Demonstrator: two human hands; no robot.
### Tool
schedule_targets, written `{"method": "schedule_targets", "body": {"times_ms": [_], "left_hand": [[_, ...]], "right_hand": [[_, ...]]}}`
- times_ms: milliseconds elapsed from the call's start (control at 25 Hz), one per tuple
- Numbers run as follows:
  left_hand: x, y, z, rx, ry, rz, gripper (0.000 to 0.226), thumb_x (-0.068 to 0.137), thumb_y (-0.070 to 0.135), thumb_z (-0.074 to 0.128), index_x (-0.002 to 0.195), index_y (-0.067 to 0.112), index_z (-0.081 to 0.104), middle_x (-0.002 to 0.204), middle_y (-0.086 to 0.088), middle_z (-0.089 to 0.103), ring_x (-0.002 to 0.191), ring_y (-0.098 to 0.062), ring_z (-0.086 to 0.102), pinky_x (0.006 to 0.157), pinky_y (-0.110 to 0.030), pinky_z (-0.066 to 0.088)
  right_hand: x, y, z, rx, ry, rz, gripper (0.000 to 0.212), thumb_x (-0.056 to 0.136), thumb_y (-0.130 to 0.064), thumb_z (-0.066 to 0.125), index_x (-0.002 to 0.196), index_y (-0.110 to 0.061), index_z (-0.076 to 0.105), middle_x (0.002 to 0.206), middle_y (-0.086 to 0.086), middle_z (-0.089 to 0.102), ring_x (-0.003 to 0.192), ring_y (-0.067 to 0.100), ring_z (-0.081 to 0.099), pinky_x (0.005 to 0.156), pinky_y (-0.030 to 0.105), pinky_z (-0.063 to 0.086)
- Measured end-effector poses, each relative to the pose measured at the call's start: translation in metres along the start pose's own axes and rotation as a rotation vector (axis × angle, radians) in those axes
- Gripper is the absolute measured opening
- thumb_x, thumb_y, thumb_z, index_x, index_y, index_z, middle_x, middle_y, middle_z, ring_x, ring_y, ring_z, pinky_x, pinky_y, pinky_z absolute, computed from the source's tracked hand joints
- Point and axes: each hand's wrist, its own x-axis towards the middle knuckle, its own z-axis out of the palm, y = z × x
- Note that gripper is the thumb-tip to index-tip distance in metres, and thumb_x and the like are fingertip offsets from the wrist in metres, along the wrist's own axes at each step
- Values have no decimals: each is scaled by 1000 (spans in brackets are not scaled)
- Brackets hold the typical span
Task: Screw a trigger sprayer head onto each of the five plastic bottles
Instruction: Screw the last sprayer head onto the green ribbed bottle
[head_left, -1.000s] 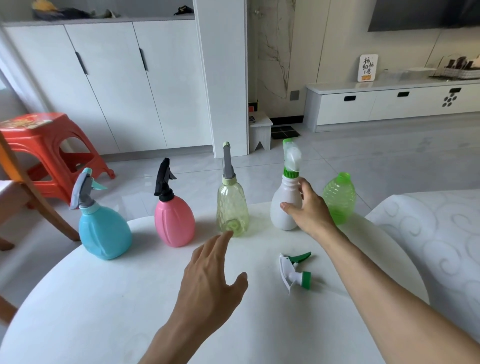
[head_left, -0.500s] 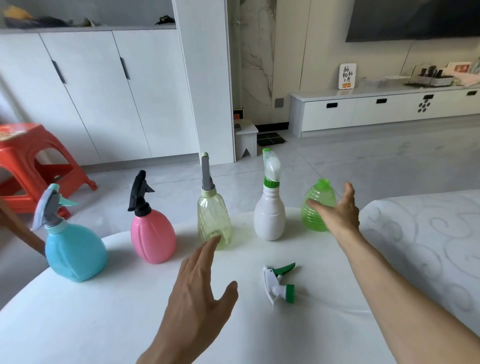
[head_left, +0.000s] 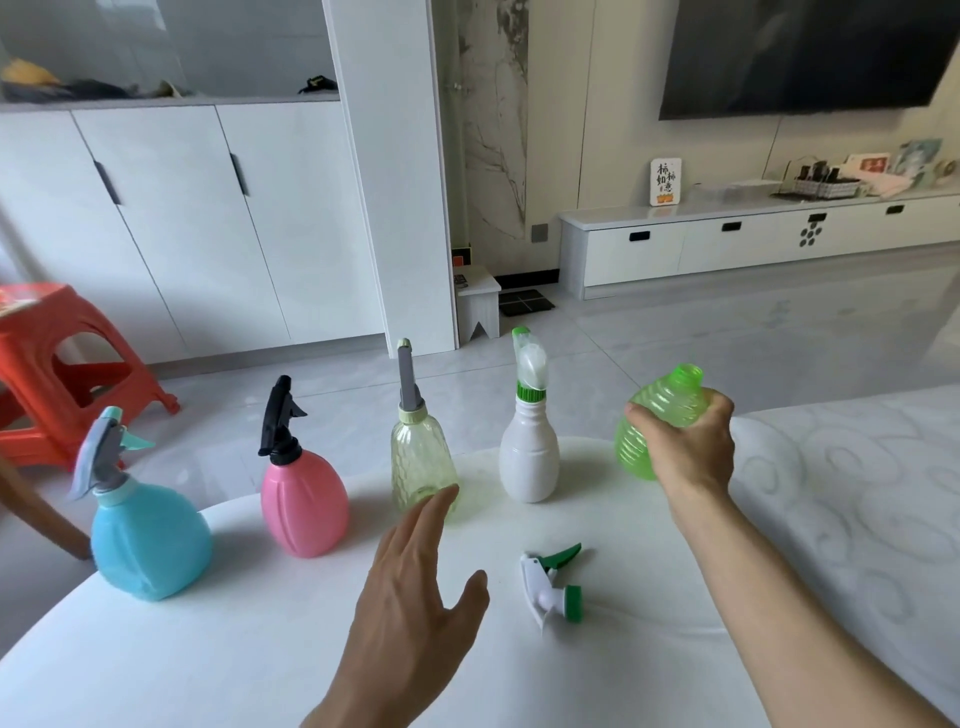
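The right hand (head_left: 688, 447) grips the tilted green bottle (head_left: 655, 415) at the surface's (head_left: 208, 649) far edge; the left hand (head_left: 410, 587) hovers, fingers spread, near the loose sprayer head (head_left: 550, 584).

Four capped bottles (head_left: 418, 457) in a row on table (head_left: 208, 665), loose sprayer head (head_left: 551, 587) before them, uncapped bottle (head_left: 657, 421) rightmost

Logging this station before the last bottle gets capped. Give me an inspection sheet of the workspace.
Surface: white round table.
Job's things: blue bottle, pink bottle, clear bottle and white bottle stand with sprayers on; green bottle open-necked, lifted; loose sprayer head lies on the table.
Clutter: nothing seen.
Hands: left hand open above the table; right hand grips the green bottle.
Cables: nothing seen.
Surroundings: orange stool, white cabinets.
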Motion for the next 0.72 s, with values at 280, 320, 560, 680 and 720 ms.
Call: {"method": "schedule_targets", "body": {"times_ms": [280, 320, 560, 680, 720], "left_hand": [[-12, 21, -26, -250, -51, -3, 100, 66, 43, 83, 146, 48, 25, 143, 28, 43, 131, 6, 41, 102, -9, 33], [-13, 22, -32, -313, -71, -20, 101, 61, 41, 86, 144, 49, 28, 136, 28, 52, 124, 5, 50, 97, -16, 44], [-13, 6, -53, -399, 30, -151, 82, 52, 29, 91, 117, 51, 46, 103, 23, 64, 92, 2, 63, 67, -8, 49], [-17, -4, -58, -392, -17, -200, 86, 57, 48, 93, 127, 47, 43, 106, 27, 63, 101, 6, 59, 73, -5, 47], [-18, -6, -58, -405, -22, -217, 86, 57, 54, 90, 129, 46, 43, 107, 25, 64, 102, 6, 59, 75, -9, 49]], "right_hand": [[-123, -65, -60, 304, -918, -140, 59, 60, -38, 88, 112, -26, 61, 107, -1, 74, 103, 19, 70, 85, 32, 52], [-141, -65, -59, 338, -1088, -132, 56, 65, -33, 88, 115, -24, 62, 110, 2, 74, 107, 20, 69, 89, 34, 52], [-125, -63, -59, 157, -1398, -66, 59, 82, -13, 70, 134, -35, 53, 136, -5, 61, 119, 12, 62, 100, 33, 48], [-100, -37, -57, -621, -1075, -312, 51, 78, -19, 58, 127, -32, 53, 127, -6, 61, 106, 14, 61, 92, 32, 48], [-102, -28, -53, -805, -1097, -335, 50, 74, -29, 60, 124, -30, 55, 123, -6, 61, 104, 15, 59, 91, 32, 48]]}}
